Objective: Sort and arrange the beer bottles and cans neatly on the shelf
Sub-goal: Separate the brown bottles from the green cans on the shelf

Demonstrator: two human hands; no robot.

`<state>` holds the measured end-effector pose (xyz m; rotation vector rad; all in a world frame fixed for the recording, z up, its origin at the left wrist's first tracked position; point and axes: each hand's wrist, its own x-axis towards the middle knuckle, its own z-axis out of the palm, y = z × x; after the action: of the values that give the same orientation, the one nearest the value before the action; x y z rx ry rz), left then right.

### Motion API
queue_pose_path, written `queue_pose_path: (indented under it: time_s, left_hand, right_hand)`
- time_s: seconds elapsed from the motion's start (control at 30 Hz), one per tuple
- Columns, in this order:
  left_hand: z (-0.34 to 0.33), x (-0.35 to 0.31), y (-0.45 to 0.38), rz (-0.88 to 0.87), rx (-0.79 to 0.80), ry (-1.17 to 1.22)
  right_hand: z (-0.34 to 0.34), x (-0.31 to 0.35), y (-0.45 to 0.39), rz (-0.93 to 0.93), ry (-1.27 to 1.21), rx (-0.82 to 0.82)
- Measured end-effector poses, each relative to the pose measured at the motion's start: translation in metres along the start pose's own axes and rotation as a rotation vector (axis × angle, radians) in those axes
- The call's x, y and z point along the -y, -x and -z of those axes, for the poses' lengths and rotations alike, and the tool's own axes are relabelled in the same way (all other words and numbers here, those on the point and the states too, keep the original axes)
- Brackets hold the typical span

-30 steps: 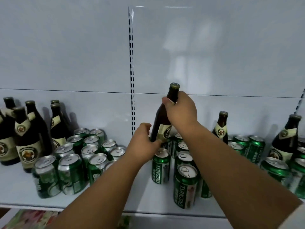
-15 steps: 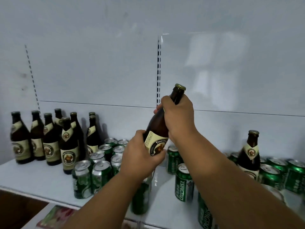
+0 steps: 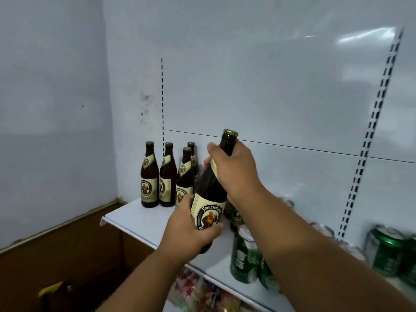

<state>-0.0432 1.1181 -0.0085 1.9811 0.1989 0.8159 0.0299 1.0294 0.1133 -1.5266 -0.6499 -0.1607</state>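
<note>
— While both hands grip it, where's the bottle (image 3: 211, 190)?
— Tilted above the shelf (image 3: 139, 218): left hand (image 3: 191, 233) round its label, right hand (image 3: 234, 170) hiding the neck. Cans (image 3: 244, 257) blur behind the arm.

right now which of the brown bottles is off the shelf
The Franziskaner bottle in mid-air, tilted: the right hand grips its neck, the left hand its base. The other four brown bottles stand upright at the shelf's left end.

Standing bottles (image 3: 166, 176) occupy the shelf's (image 3: 135, 218) left end; cans (image 3: 244, 257) sit right.
</note>
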Motion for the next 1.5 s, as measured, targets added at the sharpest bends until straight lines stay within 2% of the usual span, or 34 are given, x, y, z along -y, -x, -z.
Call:
queue_pose_path:
  time_s: [0.2,0.33,0.47,0.57,0.7,0.93,1.03,1.1,1.17,1.27,1.33,1.4,1.5]
  left_hand:
    - [0.054,0.090,-0.031,0.075,0.065,-0.015]
    - [0.070,0.129,-0.060,0.053,-0.008,-0.108]
    - [0.075,0.152,-0.082,0.138,-0.028,-0.085]
    - [0.076,0.168,-0.097,0.185,-0.020,-0.100]
    - [0.075,0.186,-0.115,0.160,0.020,-0.080]
    - [0.071,0.191,-0.127,0.116,0.053,-0.083]
    - [0.066,0.184,-0.119,0.079,-0.076,-0.145]
    - [0.065,0.167,-0.102,-0.001,-0.237,-0.234]
    - [0.067,0.149,-0.088,-0.129,-0.296,-0.249]
    - [0.066,0.122,-0.086,-0.356,-0.229,-0.237]
    - [0.057,0.097,-0.090,-0.436,-0.193,-0.178]
    - [0.040,0.066,-0.090,-0.495,-0.151,-0.132]
    - [0.002,0.023,-0.079,-0.565,-0.073,-0.064]
  right_hand:
    - [-0.106,-0.048,-0.015,0.014,0.160,0.022]
    - [-0.147,-0.070,-0.035,-0.022,0.231,0.013]
    - [-0.179,-0.082,-0.052,-0.059,0.282,0.059]
    - [-0.197,-0.094,-0.066,-0.081,0.344,0.052]
    - [-0.205,-0.107,-0.081,-0.105,0.373,-0.010]
    - [-0.206,-0.121,-0.073,0.005,0.487,-0.078]
    - [-0.200,-0.118,-0.058,0.152,0.554,-0.197]
    - [-0.188,-0.111,-0.048,0.246,0.579,-0.226]
    - [-0.172,-0.101,-0.040,0.356,0.625,-0.237]
    - [-0.132,-0.088,-0.031,0.523,0.749,-0.305]
    - [-0.096,-0.080,-0.025,0.598,0.800,-0.350]
    - [-0.058,-0.069,-0.015,0.594,0.840,-0.384]
    - [-0.001,-0.054,0.008,0.487,0.909,-0.409]
